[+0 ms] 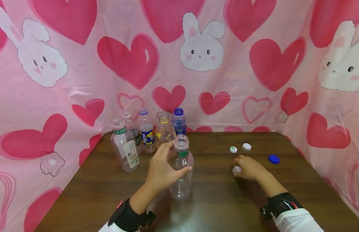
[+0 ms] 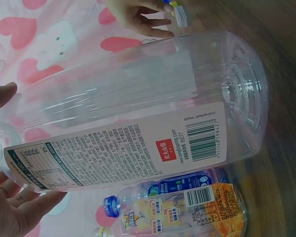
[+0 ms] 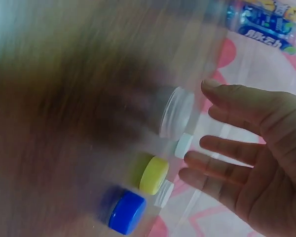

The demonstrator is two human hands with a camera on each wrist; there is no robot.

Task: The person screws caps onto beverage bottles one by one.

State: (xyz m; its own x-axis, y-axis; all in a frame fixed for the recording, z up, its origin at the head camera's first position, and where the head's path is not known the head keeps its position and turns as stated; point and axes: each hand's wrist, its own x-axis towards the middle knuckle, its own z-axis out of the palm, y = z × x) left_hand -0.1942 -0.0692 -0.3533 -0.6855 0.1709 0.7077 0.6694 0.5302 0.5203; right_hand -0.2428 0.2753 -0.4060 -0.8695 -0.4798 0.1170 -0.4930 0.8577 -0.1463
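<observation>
My left hand grips a clear plastic bottle near its upper part, thumb across the front. The capless bottle stands upright on the table, with a green band below its mouth. In the left wrist view the same bottle shows a white printed label with a barcode. My right hand is low over the table by a clear cap. In the right wrist view, the fingers are spread and loosely bent beside that cap, holding nothing.
Several capless bottles stand at the back left, among them a Pepsi-labelled bottle and a blue-necked bottle. Two white caps and a blue cap lie around my right hand. A yellow cap shows in the right wrist view.
</observation>
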